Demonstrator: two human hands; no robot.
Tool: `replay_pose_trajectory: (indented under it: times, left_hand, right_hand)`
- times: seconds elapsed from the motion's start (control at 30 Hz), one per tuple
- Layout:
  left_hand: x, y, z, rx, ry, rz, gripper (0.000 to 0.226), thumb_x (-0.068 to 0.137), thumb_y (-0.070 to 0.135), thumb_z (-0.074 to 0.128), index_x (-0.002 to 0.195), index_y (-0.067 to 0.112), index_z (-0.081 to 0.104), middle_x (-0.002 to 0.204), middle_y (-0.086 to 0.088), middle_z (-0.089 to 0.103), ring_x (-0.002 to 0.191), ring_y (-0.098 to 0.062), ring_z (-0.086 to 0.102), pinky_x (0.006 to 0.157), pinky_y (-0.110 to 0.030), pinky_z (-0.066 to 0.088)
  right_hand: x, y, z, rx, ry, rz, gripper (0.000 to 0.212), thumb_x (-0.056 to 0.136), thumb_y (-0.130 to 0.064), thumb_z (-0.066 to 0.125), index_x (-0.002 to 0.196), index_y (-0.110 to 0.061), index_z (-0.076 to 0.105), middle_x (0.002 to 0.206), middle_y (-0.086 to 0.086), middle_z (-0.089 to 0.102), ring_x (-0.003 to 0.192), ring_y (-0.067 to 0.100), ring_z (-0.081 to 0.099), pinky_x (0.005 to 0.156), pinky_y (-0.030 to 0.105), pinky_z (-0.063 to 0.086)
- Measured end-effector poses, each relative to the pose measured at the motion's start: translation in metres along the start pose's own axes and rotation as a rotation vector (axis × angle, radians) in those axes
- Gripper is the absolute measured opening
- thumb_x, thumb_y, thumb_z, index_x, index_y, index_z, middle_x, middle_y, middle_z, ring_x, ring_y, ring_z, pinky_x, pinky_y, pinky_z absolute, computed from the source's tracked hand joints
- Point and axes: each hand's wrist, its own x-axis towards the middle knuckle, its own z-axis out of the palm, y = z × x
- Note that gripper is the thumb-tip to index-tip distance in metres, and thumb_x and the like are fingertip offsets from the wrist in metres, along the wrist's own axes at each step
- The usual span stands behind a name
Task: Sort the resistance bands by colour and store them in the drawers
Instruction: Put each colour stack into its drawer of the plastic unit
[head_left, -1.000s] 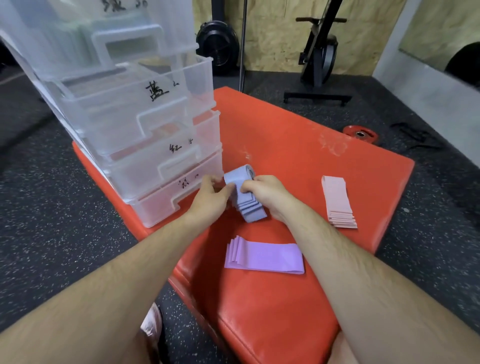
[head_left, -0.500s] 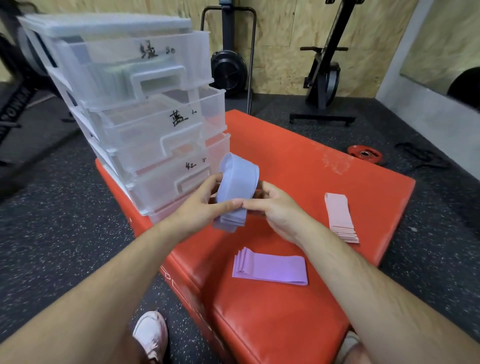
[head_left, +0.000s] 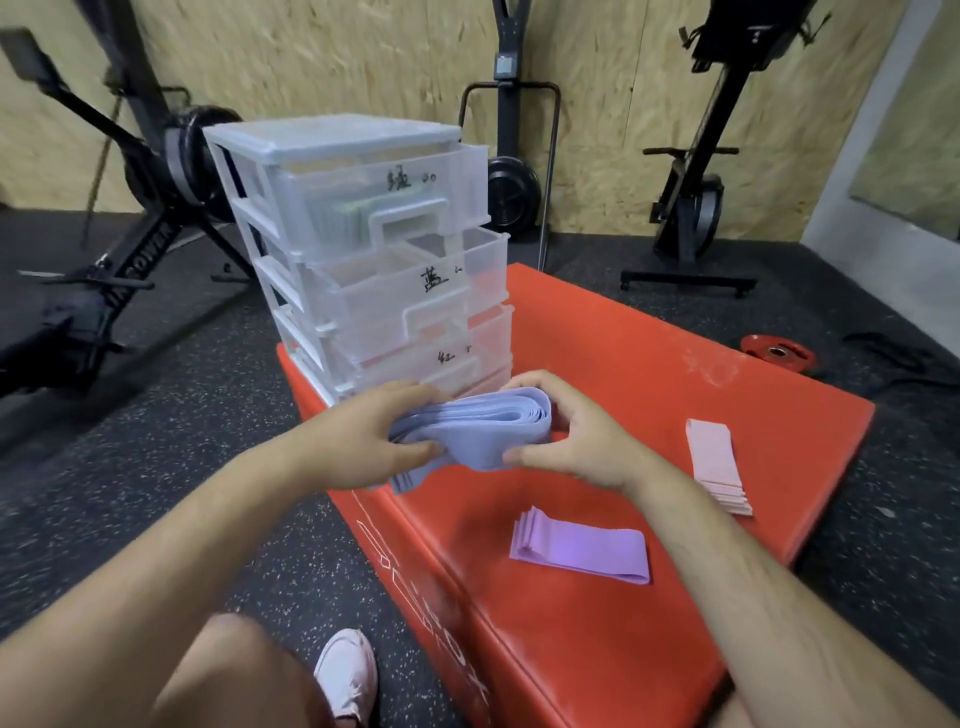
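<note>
A folded bundle of blue resistance bands (head_left: 488, 436) is held flat between both hands, just in front of the clear drawer unit (head_left: 363, 249). My left hand (head_left: 374, 431) grips its left end and my right hand (head_left: 576, 441) grips its right, folded end. The second drawer (head_left: 415, 291), marked with a handwritten label, stands pulled out a little. Green bands show through the top drawer (head_left: 358, 213). A purple stack (head_left: 582, 548) and a pink stack (head_left: 717, 467) lie on the red padded box (head_left: 597, 364).
The drawer unit stands on the box's far left corner. Dark rubber floor surrounds the box. Exercise machines (head_left: 691, 197) line the plywood wall behind. A red weight plate (head_left: 776, 353) lies on the floor at right. My shoe (head_left: 348, 675) is below the box's near-left edge.
The blue bundle has been lifted and turned from hanging upright to lying flat between my hands. My view has tilted up, showing the whole drawer unit.
</note>
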Motion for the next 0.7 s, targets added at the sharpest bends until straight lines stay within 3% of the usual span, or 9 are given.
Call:
replay_pose_trajectory:
  times: [0.1,0.17,0.27,0.37,0.47,0.57,0.7]
  left_hand:
    - [-0.015,0.009,-0.025,-0.015,0.023,-0.079,0.041,0.084,0.033,0.075,0.12,0.036,0.056,0.111,0.019,0.063,0.097,0.009,0.058,0.084,-0.014,0.048]
    - [-0.022,0.015,-0.039,0.057,0.066,-0.09,0.045,0.08,0.042,0.075,0.12,0.039,0.054,0.11,0.021,0.062,0.099,0.007,0.058,0.086,-0.018,0.048]
    - [-0.021,0.025,-0.061,0.125,0.201,-0.081,0.044,0.077,0.046,0.075,0.115,0.039,0.054,0.108,0.021,0.061,0.098,0.0,0.057,0.086,-0.027,0.048]
    - [-0.009,0.036,-0.089,0.17,0.343,-0.038,0.039,0.08,0.036,0.076,0.113,0.029,0.058,0.102,0.016,0.061,0.091,-0.004,0.057,0.076,-0.024,0.047]
    - [0.009,0.042,-0.115,0.212,0.426,-0.01,0.032,0.082,0.03,0.074,0.109,0.022,0.059,0.095,0.008,0.063,0.083,-0.01,0.059,0.069,-0.028,0.049]
    - [0.026,0.042,-0.133,0.222,0.469,-0.024,0.028,0.083,0.035,0.073,0.103,0.021,0.059,0.085,0.007,0.066,0.072,-0.009,0.063,0.062,-0.035,0.052]
    - [0.049,0.036,-0.143,0.214,0.517,-0.075,0.026,0.084,0.04,0.072,0.095,0.02,0.06,0.077,0.006,0.066,0.06,-0.003,0.061,0.048,-0.027,0.047]
  right_hand:
    - [0.004,-0.012,0.002,0.002,0.036,-0.033,0.037,0.075,-0.001,0.084,0.104,-0.014,0.065,0.094,-0.004,0.066,0.085,0.007,0.059,0.076,0.03,0.053]
    - [0.012,-0.022,0.004,-0.089,0.097,-0.071,0.035,0.076,-0.006,0.084,0.101,-0.021,0.064,0.091,-0.005,0.066,0.082,0.005,0.057,0.076,0.027,0.05]
    - [0.029,-0.048,0.003,-0.15,0.154,-0.12,0.042,0.076,-0.018,0.083,0.107,-0.034,0.06,0.097,-0.014,0.068,0.086,0.005,0.06,0.081,0.029,0.051]
    - [0.052,-0.085,-0.01,-0.246,0.18,-0.213,0.048,0.076,-0.018,0.084,0.115,-0.032,0.058,0.103,-0.012,0.069,0.091,0.004,0.063,0.083,0.022,0.05]
    - [0.078,-0.117,-0.026,-0.352,0.173,-0.196,0.058,0.073,-0.026,0.087,0.12,-0.036,0.055,0.108,-0.011,0.069,0.095,0.01,0.066,0.085,0.021,0.05]
    - [0.101,-0.131,-0.036,-0.45,0.121,-0.144,0.051,0.069,-0.028,0.089,0.111,-0.032,0.059,0.102,-0.01,0.07,0.087,0.009,0.064,0.076,0.022,0.051]
    - [0.133,-0.13,-0.038,-0.687,0.087,-0.188,0.037,0.073,-0.03,0.078,0.101,-0.029,0.055,0.092,-0.011,0.063,0.076,0.007,0.058,0.065,0.027,0.046]
